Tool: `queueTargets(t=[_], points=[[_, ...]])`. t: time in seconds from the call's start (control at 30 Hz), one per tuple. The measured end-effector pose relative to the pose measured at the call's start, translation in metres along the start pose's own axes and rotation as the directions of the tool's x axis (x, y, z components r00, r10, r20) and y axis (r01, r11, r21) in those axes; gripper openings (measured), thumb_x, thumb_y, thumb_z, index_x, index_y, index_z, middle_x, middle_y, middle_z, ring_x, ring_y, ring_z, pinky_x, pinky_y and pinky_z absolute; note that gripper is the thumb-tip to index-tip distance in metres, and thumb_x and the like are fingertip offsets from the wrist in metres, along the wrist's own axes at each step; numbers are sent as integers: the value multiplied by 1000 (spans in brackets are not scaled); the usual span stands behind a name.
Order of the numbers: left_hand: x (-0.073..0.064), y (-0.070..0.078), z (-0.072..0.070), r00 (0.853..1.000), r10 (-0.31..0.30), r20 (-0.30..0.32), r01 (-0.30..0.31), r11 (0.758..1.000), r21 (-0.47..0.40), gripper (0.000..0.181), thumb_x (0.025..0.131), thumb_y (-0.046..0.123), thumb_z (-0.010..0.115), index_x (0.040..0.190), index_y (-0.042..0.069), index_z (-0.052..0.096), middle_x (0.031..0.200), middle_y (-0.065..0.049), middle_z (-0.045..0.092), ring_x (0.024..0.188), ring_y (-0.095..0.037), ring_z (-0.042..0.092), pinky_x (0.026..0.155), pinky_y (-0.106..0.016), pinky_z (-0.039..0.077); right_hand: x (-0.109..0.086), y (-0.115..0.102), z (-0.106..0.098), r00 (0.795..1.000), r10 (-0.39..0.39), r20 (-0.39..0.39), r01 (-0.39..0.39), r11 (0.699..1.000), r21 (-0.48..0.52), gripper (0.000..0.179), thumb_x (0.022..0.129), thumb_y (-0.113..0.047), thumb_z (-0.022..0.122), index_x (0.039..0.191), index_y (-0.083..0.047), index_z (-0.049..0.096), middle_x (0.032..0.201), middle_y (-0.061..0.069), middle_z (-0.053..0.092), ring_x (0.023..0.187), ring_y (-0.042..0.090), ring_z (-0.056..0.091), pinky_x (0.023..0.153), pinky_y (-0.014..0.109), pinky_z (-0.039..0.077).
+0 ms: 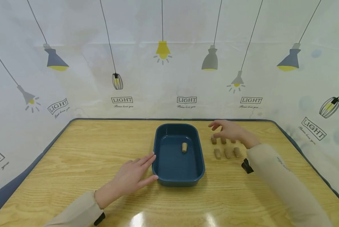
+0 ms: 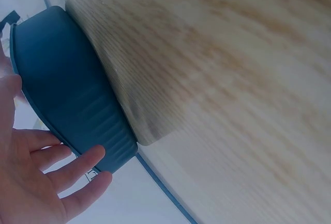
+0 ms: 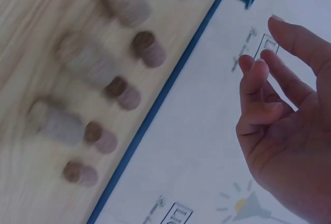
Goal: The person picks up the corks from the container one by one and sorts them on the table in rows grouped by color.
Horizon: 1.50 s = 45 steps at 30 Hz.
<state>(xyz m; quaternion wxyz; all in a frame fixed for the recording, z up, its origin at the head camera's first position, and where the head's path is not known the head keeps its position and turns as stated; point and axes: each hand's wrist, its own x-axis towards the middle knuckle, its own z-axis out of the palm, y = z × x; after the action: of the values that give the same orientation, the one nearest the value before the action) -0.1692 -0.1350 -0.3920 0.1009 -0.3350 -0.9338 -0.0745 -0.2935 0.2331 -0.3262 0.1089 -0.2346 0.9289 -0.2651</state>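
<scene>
A dark blue rectangular tray (image 1: 172, 168) stands mid-table, with one cork stopper (image 1: 184, 147) upright or slightly tilted on its floor. My left hand (image 1: 131, 173) touches the tray's left side with extended fingers, the thumb near its front corner. To the right of the tray, several corks (image 1: 217, 154) stand in two rows. Over the back row hovers my right hand (image 1: 229, 130), partly hiding those corks. In the right wrist view nothing shows between the thumb and bent fingers of the right hand (image 3: 289, 110), and the corks (image 3: 149, 49) lie off to its left.
The wooden table (image 1: 101, 142) has a dark blue edge at the back and sides. Behind it hangs a pale backdrop (image 1: 146, 78) printed with lamps. Each sleeve has a black strap piece (image 1: 247, 166) near the wrist.
</scene>
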Motion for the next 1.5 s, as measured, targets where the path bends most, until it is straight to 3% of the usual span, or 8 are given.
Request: queueTargets(t=[0.2, 0.57, 0.83, 1.07, 1.33, 1.5], points=[[0, 0, 0, 1000, 4, -4, -4, 1000, -1, 69, 87, 57, 35, 136, 9, 36, 138, -5, 34, 101, -26, 54, 73, -42, 44, 16, -22, 11, 998, -58, 19, 58, 998, 38, 45, 84, -19, 61, 124, -4, 47, 113, 17, 51, 91, 27, 50, 79, 43, 39], [0, 0, 0, 1000, 7, -12, -7, 1000, -1, 69, 87, 57, 35, 135, 8, 37, 137, -6, 34, 101, -26, 54, 72, -42, 44, 40, -61, 21, 990, -52, 129, 52, 999, 4, 49, 84, -24, 61, 126, -5, 45, 114, 15, 51, 100, 27, 49, 80, 41, 40], [0, 0, -1, 999, 17, -29, -17, 1000, 9, 68, 87, 57, 36, 135, 9, 37, 137, -6, 36, 99, -25, 55, 71, -41, 45, 63, -83, 27, 983, -1, 182, 4, 1000, -19, 49, 83, -21, 62, 126, -3, 45, 110, 14, 52, 87, 27, 57, 70, 32, 46], [0, 0, -2, 999, 20, -25, -19, 1000, 10, 69, 87, 58, 35, 135, 8, 38, 137, -5, 36, 98, -24, 55, 71, -40, 45, 76, -100, 38, 981, 54, 184, -37, 995, -93, 49, 81, -21, 65, 123, -2, 49, 108, 14, 54, 81, 22, 57, 68, 31, 45], [1, 0, -1, 999, 21, -28, -21, 1000, 14, 69, 87, 58, 35, 135, 8, 39, 137, -5, 36, 98, -25, 55, 71, -41, 45, 83, -105, 54, 966, 190, 178, -177, 981, -84, 48, 82, -22, 64, 123, -3, 49, 116, 11, 48, 80, 23, 57, 72, 37, 45], [0, 0, -1, 999, 22, -26, -21, 1000, 18, 68, 87, 58, 36, 135, 9, 38, 137, -5, 36, 97, -25, 56, 70, -39, 46, 85, -105, 62, 959, 242, 149, -224, 966, -128, 47, 81, -24, 65, 121, -3, 51, 117, 11, 49, 78, 22, 59, 70, 33, 46]])
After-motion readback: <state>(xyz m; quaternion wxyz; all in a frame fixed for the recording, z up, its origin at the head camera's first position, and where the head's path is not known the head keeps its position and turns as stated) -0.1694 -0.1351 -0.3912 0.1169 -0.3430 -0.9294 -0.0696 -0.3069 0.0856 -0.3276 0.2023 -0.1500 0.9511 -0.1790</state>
